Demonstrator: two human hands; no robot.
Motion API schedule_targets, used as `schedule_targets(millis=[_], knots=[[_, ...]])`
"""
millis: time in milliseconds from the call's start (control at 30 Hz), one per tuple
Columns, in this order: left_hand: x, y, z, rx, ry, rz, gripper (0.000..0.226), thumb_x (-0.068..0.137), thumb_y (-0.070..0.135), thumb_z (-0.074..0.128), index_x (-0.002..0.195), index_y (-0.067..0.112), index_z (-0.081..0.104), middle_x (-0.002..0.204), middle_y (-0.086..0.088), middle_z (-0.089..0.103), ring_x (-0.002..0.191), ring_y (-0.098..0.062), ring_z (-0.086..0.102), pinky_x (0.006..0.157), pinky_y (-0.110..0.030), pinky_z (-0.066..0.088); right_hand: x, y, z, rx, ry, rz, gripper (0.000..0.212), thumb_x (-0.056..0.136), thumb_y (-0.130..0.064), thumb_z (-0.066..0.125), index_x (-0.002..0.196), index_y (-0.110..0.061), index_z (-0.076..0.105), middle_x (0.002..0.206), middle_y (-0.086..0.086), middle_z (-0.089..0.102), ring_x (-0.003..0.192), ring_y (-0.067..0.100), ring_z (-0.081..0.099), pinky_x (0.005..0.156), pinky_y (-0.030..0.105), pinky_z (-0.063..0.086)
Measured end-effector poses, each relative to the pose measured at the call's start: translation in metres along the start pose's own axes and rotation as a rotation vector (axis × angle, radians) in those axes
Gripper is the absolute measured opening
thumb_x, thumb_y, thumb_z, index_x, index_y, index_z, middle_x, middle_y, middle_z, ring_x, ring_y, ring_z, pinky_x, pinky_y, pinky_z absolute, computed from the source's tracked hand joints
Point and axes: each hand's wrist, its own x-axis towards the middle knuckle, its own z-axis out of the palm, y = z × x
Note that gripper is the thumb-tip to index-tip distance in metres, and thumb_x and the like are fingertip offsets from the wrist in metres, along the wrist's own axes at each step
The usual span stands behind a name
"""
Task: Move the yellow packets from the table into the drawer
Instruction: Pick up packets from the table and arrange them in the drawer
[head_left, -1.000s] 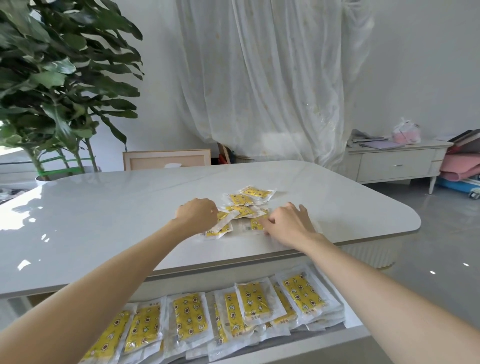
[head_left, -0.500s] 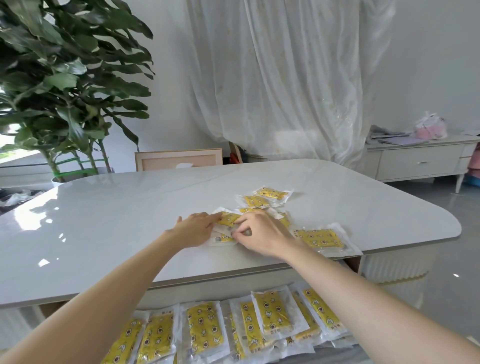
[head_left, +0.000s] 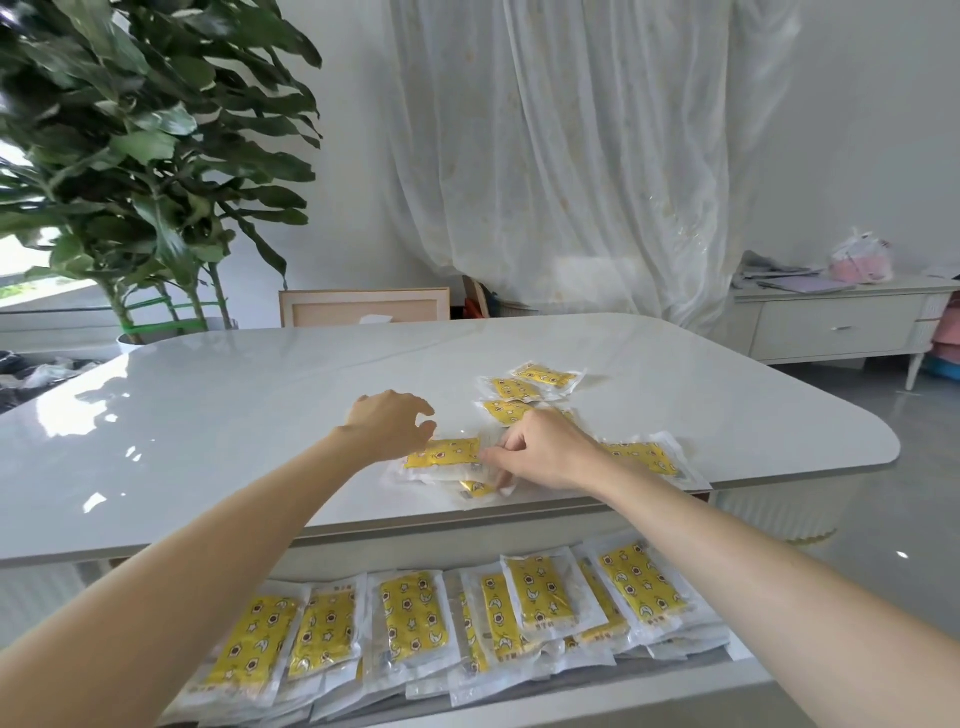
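White glossy stone-look surface (head_left: 208, 415) with rounded corners, in a pale room hung with a sheer white curtain (head_left: 571, 156). Leafy green potted plant (head_left: 130, 156) behind far left; low white sideboard (head_left: 831, 332) at right. Yellow star-printed packets (head_left: 545, 375) in clear plastic: several loose on the surface, right of centre; many more in overlapping rows in the open white drawer (head_left: 597, 699) below the near edge. Right grip (head_left: 545, 452): fingers curled, pinching the clear edge of the nearest packet (head_left: 441, 453). Left grip (head_left: 387, 423): fingers loosely spread, holding nothing, over that packet's left end; contact unclear.
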Motion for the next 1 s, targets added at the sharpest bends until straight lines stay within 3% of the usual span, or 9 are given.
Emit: schedule_targets(millis=[67,133,233,333,633,733,833,900,1000], knots=[[-0.001,0.003,-0.003,-0.076,0.012,0.028,0.043,0.092,0.049,0.047,0.131,0.032,0.053,0.119,0.0,0.059,0.123,-0.021,0.045,0.099,-0.036,0.036,-0.002,-0.003,-0.002,-0.005,0.035,0.02,0.051,0.088,-0.051,0.058,0.051,-0.018,0.069,0.064,0.006,0.068,0.055,0.016,0.058,0.06,0.026,0.046],[-0.003,0.007,-0.007,-0.182,-0.141,0.078,0.053,0.087,0.057,0.053,0.135,0.036,0.048,0.131,-0.001,0.049,0.13,-0.022,0.034,0.106,-0.037,0.029,-0.004,-0.007,-0.005,0.005,0.101,0.035,0.047,0.087,-0.047,0.061,0.058,-0.01,0.064,0.058,0.004,0.056,0.053,0.016,0.049,0.065,0.037,0.049],[-0.006,0.008,-0.009,-0.267,-0.408,0.097,0.065,0.083,0.06,0.056,0.141,0.037,0.039,0.147,0.007,0.036,0.137,-0.018,0.031,0.113,-0.035,0.024,-0.008,-0.013,-0.006,0.088,-0.036,0.102,0.041,0.078,-0.048,0.072,0.096,-0.013,0.061,0.094,-0.004,0.058,0.083,0.012,0.053,0.066,0.028,0.044],[-0.006,0.003,-0.009,-0.318,-0.434,0.087,0.061,0.083,0.054,0.061,0.137,0.033,0.044,0.14,0.005,0.044,0.123,-0.014,0.043,0.107,-0.03,0.033,-0.009,-0.018,-0.003,0.029,-0.165,0.133,0.072,0.066,-0.052,0.08,0.123,-0.022,0.046,0.126,-0.005,0.048,0.113,0.015,0.047,0.086,0.031,0.045],[-0.017,-0.006,-0.012,-0.348,-0.448,-0.03,0.063,0.081,0.047,0.067,0.13,0.017,0.041,0.117,0.002,0.046,0.102,-0.018,0.048,0.087,-0.026,0.039,0.003,-0.028,0.006,0.211,-0.181,0.303,0.121,0.063,-0.028,0.089,0.15,-0.026,0.005,0.147,0.008,0.036,0.133,0.027,0.039,0.105,0.036,0.038],[-0.021,-0.006,-0.011,-0.369,-0.438,-0.056,0.054,0.083,0.044,0.067,0.119,0.015,0.041,0.107,0.005,0.046,0.094,-0.014,0.049,0.076,-0.022,0.039,0.003,-0.029,0.006,0.227,-0.198,0.345,0.109,0.068,-0.026,0.087,0.151,-0.013,0.017,0.152,0.006,0.031,0.138,0.025,0.034,0.106,0.035,0.037],[-0.025,-0.006,-0.013,-0.442,-0.44,-0.066,0.041,0.082,0.04,0.07,0.104,0.017,0.043,0.095,0.006,0.052,0.078,-0.007,0.051,0.063,-0.019,0.04,0.001,-0.026,0.005,0.222,-0.217,0.367,0.075,0.077,-0.023,0.079,0.138,-0.009,0.039,0.137,0.004,0.044,0.127,0.022,0.045,0.096,0.03,0.043],[-0.03,-0.004,-0.017,-0.499,-0.428,-0.063,0.033,0.085,0.037,0.068,0.098,0.018,0.045,0.093,0.004,0.056,0.078,-0.008,0.054,0.063,-0.019,0.042,-0.002,-0.023,0.003,0.266,-0.199,0.373,0.037,0.088,-0.022,0.067,0.117,-0.012,0.048,0.114,0.0,0.047,0.108,0.019,0.052,0.08,0.026,0.042],[-0.039,0.003,-0.023,-0.599,-0.404,-0.09,0.033,0.088,0.036,0.063,0.108,0.016,0.046,0.106,0.0,0.06,0.097,-0.017,0.06,0.084,-0.028,0.05,-0.005,-0.018,-0.005,0.365,-0.191,0.425,0.025,0.094,-0.019,0.057,0.115,-0.008,0.048,0.112,0.003,0.053,0.102,0.022,0.054,0.077,0.029,0.046]])
